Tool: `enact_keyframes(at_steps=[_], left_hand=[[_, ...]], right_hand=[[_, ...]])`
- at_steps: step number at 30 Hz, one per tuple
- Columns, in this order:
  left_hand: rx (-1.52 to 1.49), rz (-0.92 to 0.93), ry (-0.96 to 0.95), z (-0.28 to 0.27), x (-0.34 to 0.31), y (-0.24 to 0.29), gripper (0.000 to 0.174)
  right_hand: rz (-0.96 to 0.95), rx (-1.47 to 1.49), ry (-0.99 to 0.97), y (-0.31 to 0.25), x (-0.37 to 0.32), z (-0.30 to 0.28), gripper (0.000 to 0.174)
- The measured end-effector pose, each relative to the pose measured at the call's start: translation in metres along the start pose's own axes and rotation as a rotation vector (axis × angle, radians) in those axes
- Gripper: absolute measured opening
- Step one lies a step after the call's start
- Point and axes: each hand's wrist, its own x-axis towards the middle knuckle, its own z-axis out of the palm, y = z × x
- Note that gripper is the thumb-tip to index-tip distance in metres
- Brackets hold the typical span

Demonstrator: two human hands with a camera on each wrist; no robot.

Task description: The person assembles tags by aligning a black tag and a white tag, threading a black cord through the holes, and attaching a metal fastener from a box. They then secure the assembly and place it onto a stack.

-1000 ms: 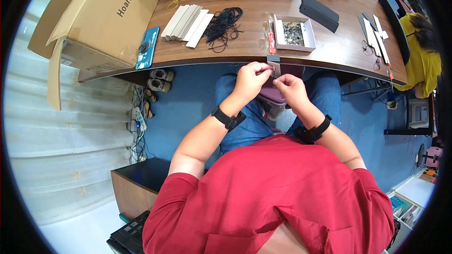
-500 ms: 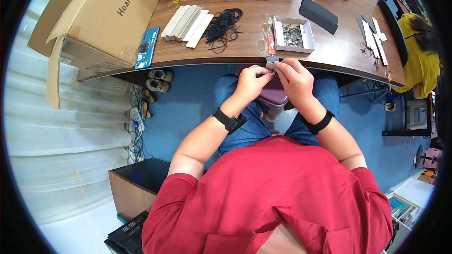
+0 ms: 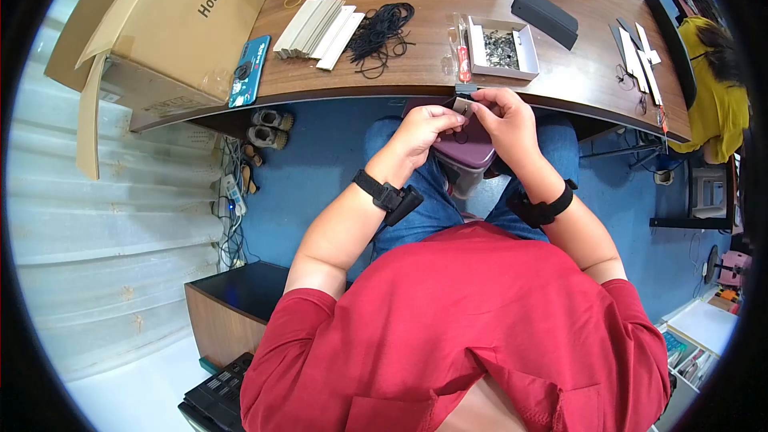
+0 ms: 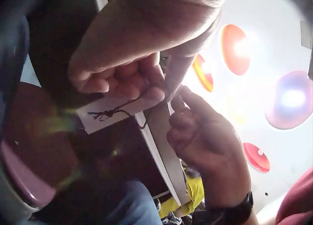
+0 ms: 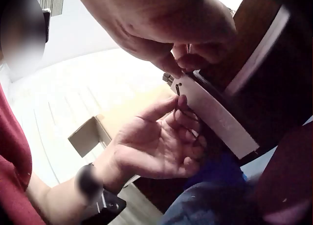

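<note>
Between the two hands, at the front of the desk, is a pale card tag (image 3: 462, 106) with a hole near one end. A thin black cord (image 5: 178, 89) loops through that hole, and its tangled tail (image 4: 103, 114) hangs across the card in the left wrist view. My left hand (image 3: 422, 130) pinches the cord between thumb and forefinger close to the hole, its other fingers curled. Opposite it, my right hand (image 3: 510, 122) grips the holed end of the tag with its fingertips, which are partly hidden in the right wrist view.
Dark tags (image 3: 466, 90) lie at the edge of the desk (image 3: 436, 0). Just behind are a white box (image 3: 530, 54) of small black pieces and a red-handled tool (image 3: 463, 64). Farther left lie black cords (image 3: 382, 36), pale strips (image 3: 312, 28) and a large cardboard box (image 3: 184, 24).
My right hand has come up from below right of the tag to its holed end. The tag now sits more tilted between the hands; my left hand stays close to where it was.
</note>
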Motion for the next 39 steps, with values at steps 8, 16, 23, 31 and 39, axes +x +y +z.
enact_keyframes(at_steps=[8,16,23,31,39], left_hand=[[-0.027,-0.032,0.0,0.002,-0.003,0.005,0.011],[-0.03,0.005,-0.042,0.003,-0.006,0.004,0.011],[-0.002,0.013,-0.041,0.004,-0.007,0.005,0.012],[-0.004,0.055,-0.013,0.003,-0.003,-0.003,0.012],[0.057,0.18,0.019,0.006,-0.006,-0.009,0.013]], right_hand=[[-0.182,-0.224,0.021,-0.009,-0.004,-0.001,0.015],[-0.446,-0.383,0.134,-0.007,-0.007,0.002,0.013],[-0.492,-0.399,0.175,-0.009,-0.006,0.003,0.014],[-0.349,-0.291,0.101,-0.012,-0.007,0.003,0.013],[0.104,0.18,-0.034,0.014,-0.012,0.01,0.011]])
